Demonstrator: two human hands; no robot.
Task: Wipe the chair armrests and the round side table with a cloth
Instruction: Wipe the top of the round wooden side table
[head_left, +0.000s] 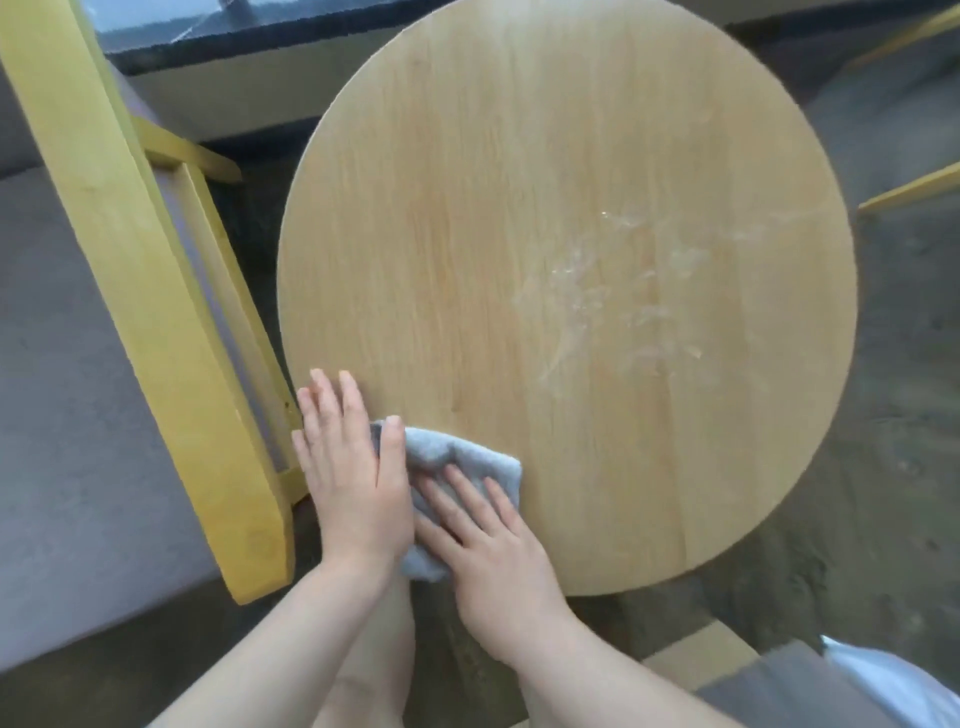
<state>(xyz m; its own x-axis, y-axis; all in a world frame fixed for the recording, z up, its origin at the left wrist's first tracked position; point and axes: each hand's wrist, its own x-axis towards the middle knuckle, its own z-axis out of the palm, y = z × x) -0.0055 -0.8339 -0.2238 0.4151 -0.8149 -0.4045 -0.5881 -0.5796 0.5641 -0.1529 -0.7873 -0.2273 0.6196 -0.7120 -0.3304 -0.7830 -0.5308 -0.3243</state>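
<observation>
Both hands flat: left hand (353, 467), right hand (488, 540) press grey cloth (467, 462) on round table (571, 260) near edge, cloth long axis running near-left to far-right; armrest (156, 312) beside.

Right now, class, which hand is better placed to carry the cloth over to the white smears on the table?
Right hand: it lies flat on the grey cloth, nearer the smears. The left hand rests mostly at the round table edge.

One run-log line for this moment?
left hand, right hand: flat on grey cloth | round wooden side table | white smears unwiped
</observation>
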